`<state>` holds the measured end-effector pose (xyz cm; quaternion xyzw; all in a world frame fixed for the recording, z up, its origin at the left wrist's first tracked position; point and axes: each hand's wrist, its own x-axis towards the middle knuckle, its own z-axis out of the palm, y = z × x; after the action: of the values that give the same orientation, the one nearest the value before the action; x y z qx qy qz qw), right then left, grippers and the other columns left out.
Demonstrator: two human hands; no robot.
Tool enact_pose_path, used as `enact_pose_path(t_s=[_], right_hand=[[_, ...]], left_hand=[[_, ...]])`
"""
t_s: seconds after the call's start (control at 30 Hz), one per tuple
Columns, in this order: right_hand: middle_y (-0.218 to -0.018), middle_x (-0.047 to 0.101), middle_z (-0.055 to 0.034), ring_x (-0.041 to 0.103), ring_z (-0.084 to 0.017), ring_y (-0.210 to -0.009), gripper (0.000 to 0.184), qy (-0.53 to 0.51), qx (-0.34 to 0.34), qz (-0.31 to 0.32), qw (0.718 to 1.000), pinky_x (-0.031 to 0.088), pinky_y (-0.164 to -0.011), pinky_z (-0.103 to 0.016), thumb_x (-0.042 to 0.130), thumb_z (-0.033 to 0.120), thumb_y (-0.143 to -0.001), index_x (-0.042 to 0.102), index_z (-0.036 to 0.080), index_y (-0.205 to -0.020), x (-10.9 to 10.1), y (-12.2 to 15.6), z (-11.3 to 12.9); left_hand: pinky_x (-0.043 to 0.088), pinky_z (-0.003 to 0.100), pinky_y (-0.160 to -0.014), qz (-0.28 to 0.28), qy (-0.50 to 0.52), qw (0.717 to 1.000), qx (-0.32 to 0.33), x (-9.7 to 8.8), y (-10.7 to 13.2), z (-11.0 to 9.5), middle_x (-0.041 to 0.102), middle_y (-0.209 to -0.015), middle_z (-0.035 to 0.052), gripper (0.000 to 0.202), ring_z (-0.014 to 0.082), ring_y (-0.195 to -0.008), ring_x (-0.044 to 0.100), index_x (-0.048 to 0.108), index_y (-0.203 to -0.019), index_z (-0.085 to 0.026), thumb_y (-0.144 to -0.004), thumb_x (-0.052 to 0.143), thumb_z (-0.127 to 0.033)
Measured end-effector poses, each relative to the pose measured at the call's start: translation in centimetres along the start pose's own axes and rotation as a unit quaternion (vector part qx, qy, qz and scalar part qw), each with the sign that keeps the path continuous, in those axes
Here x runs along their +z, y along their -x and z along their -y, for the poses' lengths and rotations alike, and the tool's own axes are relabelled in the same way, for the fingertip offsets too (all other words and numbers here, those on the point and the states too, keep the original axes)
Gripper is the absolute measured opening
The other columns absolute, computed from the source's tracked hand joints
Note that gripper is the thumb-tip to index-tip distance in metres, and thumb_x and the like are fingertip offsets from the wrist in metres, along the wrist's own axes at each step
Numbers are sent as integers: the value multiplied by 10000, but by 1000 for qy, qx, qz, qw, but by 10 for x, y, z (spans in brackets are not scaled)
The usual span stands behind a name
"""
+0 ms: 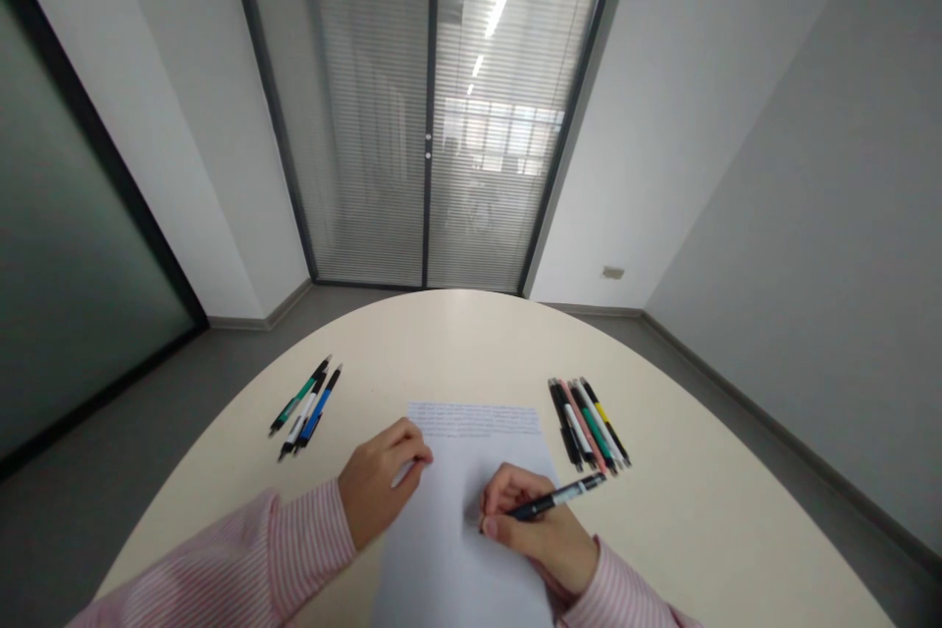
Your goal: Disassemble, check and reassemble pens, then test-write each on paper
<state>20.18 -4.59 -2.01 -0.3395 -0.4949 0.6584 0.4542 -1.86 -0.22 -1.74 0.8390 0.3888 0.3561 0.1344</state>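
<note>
A sheet of paper (434,569) lies in front of me, with rows of small writing across its top. My right hand (541,530) is closed around a black pen (555,498) with a pale band; its tip points down-left near the sheet and the fingers hide part of it. At the sheet's left edge is my left hand (387,479), its fingers curled in and the thumb close to the fingertips, with nothing visible in them. Both sleeves are pink striped.
Several pens (589,424) lie side by side right of the sheet. On the left are a green and black pen (300,397), a white and black pen (303,417) and a blue and black pen (320,409). The round table (456,343) faces a glass partition (368,118) with blinds.
</note>
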Motion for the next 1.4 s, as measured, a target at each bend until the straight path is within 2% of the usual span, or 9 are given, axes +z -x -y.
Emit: enact_pose_path(t_s=[0.07,0.2,0.43,0.57,0.7,0.83,1.1,1.23,1.4], right_hand=[[-580,582,31,469,-85,-540,248,-5,2,-2,1000,320,-531,-223,820,259,-593,602,153,-646,1,0,0],[-573,579,33,462,-84,-532,258,-14,4,-6,1000,311,-530,-221,828,262,-583,603,154,-649,0,-1,-1],[-563,567,39,455,-89,-533,272,-17,3,-13,1000,303,-527,-219,831,286,-580,602,158,-650,-2,-3,-7],[-576,571,40,453,-80,-537,246,-15,1,-7,1000,299,-532,-212,817,274,-611,607,154,-659,-1,-2,-4],[-583,576,39,447,-69,-529,231,-8,1,11,1000,296,-525,-206,811,262,-623,616,148,-671,1,-1,2],[-596,581,30,437,-61,-527,222,5,4,28,1000,282,-509,-197,797,266,-645,619,138,-681,1,0,5],[-582,588,40,442,-50,-514,217,22,8,22,999,295,-504,-182,801,266,-645,627,141,-680,2,0,4],[-681,673,3,536,-75,-587,205,27,10,8,1000,363,-570,-197,801,262,-651,644,153,-725,1,0,2],[-682,687,-5,550,-87,-592,202,39,15,-3,999,370,-563,-204,806,272,-641,659,154,-713,1,1,1]], left_hand=[[495,260,-719,10,-9,1000,7,4,3,4,627,-821,32,223,159,-760,615,652,-821,-186,-814,453,-84],[504,277,-742,14,-5,1000,6,8,5,6,651,-859,36,267,166,-788,621,622,-990,-182,-824,434,-89],[512,225,-591,-3,16,1000,-17,1,-2,1,655,-837,20,395,130,-645,592,548,-1114,-184,-748,483,-51],[492,231,-577,-64,58,995,52,-7,-1,-18,641,-832,42,253,138,-656,584,578,-1043,-179,-810,524,-95],[493,255,-622,-68,117,981,139,-5,7,-46,635,-751,44,129,157,-683,599,648,-933,-176,-855,546,-174],[464,248,-558,-59,97,983,147,-1,10,-56,632,-685,36,133,156,-628,583,674,-838,-179,-867,545,-161],[444,254,-570,-82,65,982,155,-2,8,-45,626,-666,24,100,154,-624,553,681,-821,-183,-849,591,-150],[427,265,-580,-131,-13,985,108,-2,3,-25,618,-620,14,135,157,-616,533,666,-723,-175,-835,598,-142],[407,269,-578,-72,-116,988,67,1,-2,-5,609,-572,-3,178,168,-613,518,684,-680,-205,-837,600,-215]])
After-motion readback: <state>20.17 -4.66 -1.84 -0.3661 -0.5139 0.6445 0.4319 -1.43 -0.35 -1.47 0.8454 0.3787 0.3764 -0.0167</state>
